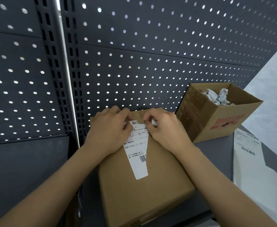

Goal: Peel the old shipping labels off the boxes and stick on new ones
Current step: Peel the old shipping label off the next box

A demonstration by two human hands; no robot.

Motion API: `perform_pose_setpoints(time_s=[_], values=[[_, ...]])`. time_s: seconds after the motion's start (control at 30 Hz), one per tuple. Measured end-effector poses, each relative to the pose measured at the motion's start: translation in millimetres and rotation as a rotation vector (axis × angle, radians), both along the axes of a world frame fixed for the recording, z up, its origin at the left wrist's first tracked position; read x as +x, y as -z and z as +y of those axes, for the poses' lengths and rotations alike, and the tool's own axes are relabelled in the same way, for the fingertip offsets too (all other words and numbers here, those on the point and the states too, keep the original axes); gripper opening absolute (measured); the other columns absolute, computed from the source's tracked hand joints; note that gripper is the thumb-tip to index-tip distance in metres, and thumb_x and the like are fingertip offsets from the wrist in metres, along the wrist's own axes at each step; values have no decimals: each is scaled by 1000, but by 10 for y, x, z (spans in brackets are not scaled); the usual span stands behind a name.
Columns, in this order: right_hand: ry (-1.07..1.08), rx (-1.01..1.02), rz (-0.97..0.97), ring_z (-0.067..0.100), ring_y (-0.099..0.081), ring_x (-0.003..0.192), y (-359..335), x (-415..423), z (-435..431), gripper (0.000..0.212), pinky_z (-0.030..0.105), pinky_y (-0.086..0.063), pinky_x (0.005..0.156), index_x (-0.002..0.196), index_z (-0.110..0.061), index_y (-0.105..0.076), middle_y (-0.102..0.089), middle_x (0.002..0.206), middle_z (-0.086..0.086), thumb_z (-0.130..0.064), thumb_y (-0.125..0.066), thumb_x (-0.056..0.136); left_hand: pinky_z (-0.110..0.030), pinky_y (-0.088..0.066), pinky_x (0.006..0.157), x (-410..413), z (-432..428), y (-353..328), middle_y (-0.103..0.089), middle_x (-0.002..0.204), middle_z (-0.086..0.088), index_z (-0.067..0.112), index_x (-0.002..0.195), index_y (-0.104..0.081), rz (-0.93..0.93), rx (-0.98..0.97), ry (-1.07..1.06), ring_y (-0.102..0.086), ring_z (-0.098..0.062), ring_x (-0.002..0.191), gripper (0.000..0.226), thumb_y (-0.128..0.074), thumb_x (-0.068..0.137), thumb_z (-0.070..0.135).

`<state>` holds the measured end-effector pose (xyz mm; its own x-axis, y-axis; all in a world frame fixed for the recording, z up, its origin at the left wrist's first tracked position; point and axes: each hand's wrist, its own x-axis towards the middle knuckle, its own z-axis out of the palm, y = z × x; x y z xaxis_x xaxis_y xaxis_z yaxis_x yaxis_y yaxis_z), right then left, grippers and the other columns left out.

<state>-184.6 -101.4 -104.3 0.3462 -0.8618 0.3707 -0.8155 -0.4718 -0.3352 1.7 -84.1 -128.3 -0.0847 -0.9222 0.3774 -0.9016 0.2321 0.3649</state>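
**A:** Forearms come first, both bare, reaching away from the camera over a closed brown cardboard box [142,194]. What are the hands doing?

**B:** Both are curled tight at the far end of a white printed shipping label [137,154] stuck on the box's top. The left hand [109,130] pinches the label's far left corner between thumb and fingertips. The right hand [165,130] pinches a small lifted curl of white paper at the far right corner.

**A:** And the rest of the label?

**B:** It runs from the grip back toward the camera, flat on the cardboard. Its right edge is ragged along a slant, and a barcode sits near the close end.

**A:** What is the box sitting on?

**B:** A dark grey shelf surface [213,148]. Right of the grip stands an open brown cardboard box with red print [216,122], holding crumpled white paper scraps [218,96]. Well right of the right wrist, a white sheet with barcodes [252,161] lies on the shelf.

**A:** And behind?

**B:** Just beyond the grip rises a dark grey perforated metal back panel [151,46], with light showing through its round holes. Left of the grip, a slotted upright post [72,79] divides it from a second panel. At the far right is a pale wall [273,79].
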Motion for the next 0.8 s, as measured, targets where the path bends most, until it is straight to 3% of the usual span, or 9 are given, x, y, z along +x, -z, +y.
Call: perform_pose_setpoints(time_s=[0.2,0.3,0.53,0.7,0.8], values=[[28,79,-9,3,-51,76,-41,-9,14,14,21,-37,58,90,-32,-50,-54,88,-8,-23,-62,91,-32,-32,75,-2,18,-6,-57,97,3,26,111,-61,3,-3,1,-54,-22,95,23,-51,90,33],[10,71,-16,4,-51,73,-39,-20,15,16,21,-36,56,87,-29,-50,-54,84,-6,-19,-63,90,-32,-32,76,-10,14,-11,-56,98,3,27,111,-61,9,-6,-1,-54,-21,96,24,-51,90,33],[-29,-13,-10,7,-55,90,33,-52,-47,7,20,-45,76,90,-17,-70,-64,94,-6,-12,-67,87,-31,-33,79,-12,20,-14,-56,102,4,27,113,-60,21,-10,-11,-52,-20,96,25,-50,91,32],[-29,-13,65,7,-50,87,25,-39,-75,5,9,-32,70,88,-14,-70,-60,93,-2,-14,-65,90,-34,-38,82,-12,20,-3,-57,100,4,26,110,-61,30,-27,-10,-52,-20,94,23,-50,91,33],[-42,-22,102,6,-46,87,23,-31,-68,7,15,-31,69,88,-13,-68,-57,91,-2,-13,-62,92,-34,-38,82,-9,24,-5,-56,100,3,26,110,-60,30,-25,-13,-52,-20,95,23,-49,91,34]])
